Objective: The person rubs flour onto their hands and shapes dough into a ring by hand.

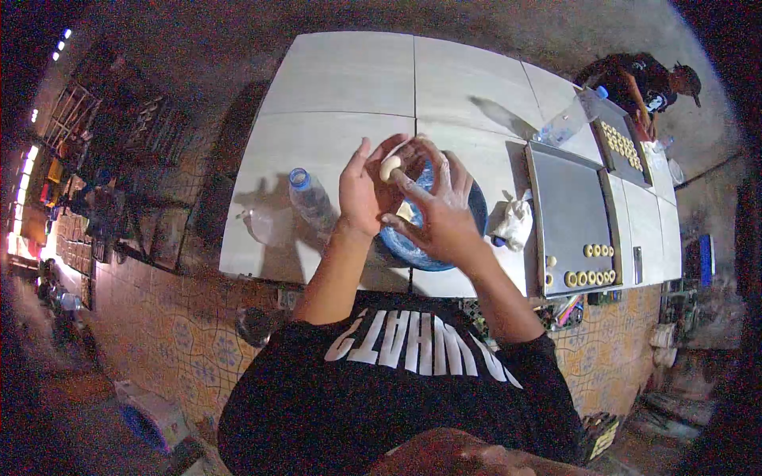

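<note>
White-tiled table (341, 79): over the round blue basin (432, 258) by its near edge, your open left hand (365, 190) cradles a rounded cream dough piece (390, 168), touched by your spread right hand (446, 210).

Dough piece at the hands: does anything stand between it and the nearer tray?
Yes. The right hand is on the tray side of the dough, with the bowl below. Farther along, the white bundle lies on the table just before the tray, roughly on the direct line.
</note>
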A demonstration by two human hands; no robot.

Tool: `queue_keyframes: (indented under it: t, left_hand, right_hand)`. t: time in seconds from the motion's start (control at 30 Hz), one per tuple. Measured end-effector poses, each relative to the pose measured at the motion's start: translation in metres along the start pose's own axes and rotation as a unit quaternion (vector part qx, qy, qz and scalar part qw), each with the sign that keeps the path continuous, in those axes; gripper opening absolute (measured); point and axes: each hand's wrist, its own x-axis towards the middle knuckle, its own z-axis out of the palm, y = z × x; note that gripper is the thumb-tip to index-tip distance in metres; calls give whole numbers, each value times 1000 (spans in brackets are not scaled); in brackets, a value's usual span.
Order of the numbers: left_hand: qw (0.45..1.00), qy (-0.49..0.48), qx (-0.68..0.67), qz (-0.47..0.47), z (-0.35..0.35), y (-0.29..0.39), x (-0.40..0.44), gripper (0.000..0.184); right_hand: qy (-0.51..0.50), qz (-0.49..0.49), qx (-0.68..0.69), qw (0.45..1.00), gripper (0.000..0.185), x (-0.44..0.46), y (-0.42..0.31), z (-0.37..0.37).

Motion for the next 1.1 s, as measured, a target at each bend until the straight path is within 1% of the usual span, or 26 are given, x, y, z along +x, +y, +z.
queue_keyframes:
  t: [0.07, 0.13, 0.2, 0.27, 0.33, 0.4, 0.43, 0.47, 0.5, 0.53, 0.6, 0.63, 0.7, 0.73, 0.77, 0.83, 0.9, 1.03, 1.07, 1.1]
  left_hand:
    - [999, 8, -21, 48, 8, -2, 2, 58]
    - [997, 0, -4, 73, 9, -6, 2, 57]
    - [996, 6, 27, 82, 8, -8, 2, 58]
    - [995, -3, 26, 98, 5, -7, 1, 56]
    - [993, -4, 28, 113, 3, -4, 0, 55]
    - [990, 26, 58, 126, 6, -5, 0, 55]
    - [988, 41, 74, 131, 9, -6, 1, 54]
    - [985, 56, 90, 136, 10, -6, 2, 54]
    - [987, 46, 84, 132, 9, -5, 2, 55]
    - [990, 26, 48, 127, 9, -6, 2, 55]
    - [993, -15, -24, 118, 13, -8, -1, 56]
    - [992, -18, 22, 126, 16, -5, -4, 57]
    - [991, -34, 20, 127, 12, -6, -1, 58]
    - [991, -42, 19, 128, 12, -6, 0, 59]
    - [989, -28, 39, 138, 14, -9, -1, 59]
    - [991, -20, 40, 130, 16, -10, -1, 59]
    - [992, -12, 38, 121, 16, -8, 0, 58]
    - [987, 11, 94, 132, 4, -6, 5, 62]
    - [992, -4, 55, 111, -3, -3, 9, 62]
    - [993, -22, 36, 113, -3, -3, 9, 62]
  right_hand:
    - [-14, 22, -3, 1000, 57, -2, -7, 8]
    - [-26, 33, 7, 999, 57, -1, -11, 9]
    - [-23, 26, 63, 997, 53, -1, -11, 4]
    - [-29, 14, 112, 993, 51, -1, -12, -2]
    - [-11, 21, 78, 997, 50, -3, -11, 4]
    - [0, 30, 50, 998, 52, -6, -8, 12]
    - [-13, 30, 38, 999, 55, -8, -14, 9]
    - [-4, 24, 65, 998, 56, -8, -15, 10]
    - [4, 19, 93, 996, 57, -9, -15, 12]
    - [12, 13, 120, 993, 58, -9, -16, 12]
    - [19, 20, 112, 993, 59, -8, -16, 12]
    - [20, 27, 100, 994, 60, -9, -13, 16]
    - [10, 53, 79, 995, 61, -12, -9, 18]
    - [22, 60, 77, 995, 61, -12, -9, 19]
    - [35, 67, 75, 994, 61, -12, -7, 22]
    - [61, 81, 71, 992, 60, -11, -5, 26]
    - [49, 76, 72, 993, 60, -11, -7, 24]
    - [-1, 46, 111, 993, 62, -16, -18, 17]
    - [-16, 41, 124, 991, 63, -17, -19, 16]
    - [-14, 34, 161, 986, 63, -17, -19, 14]
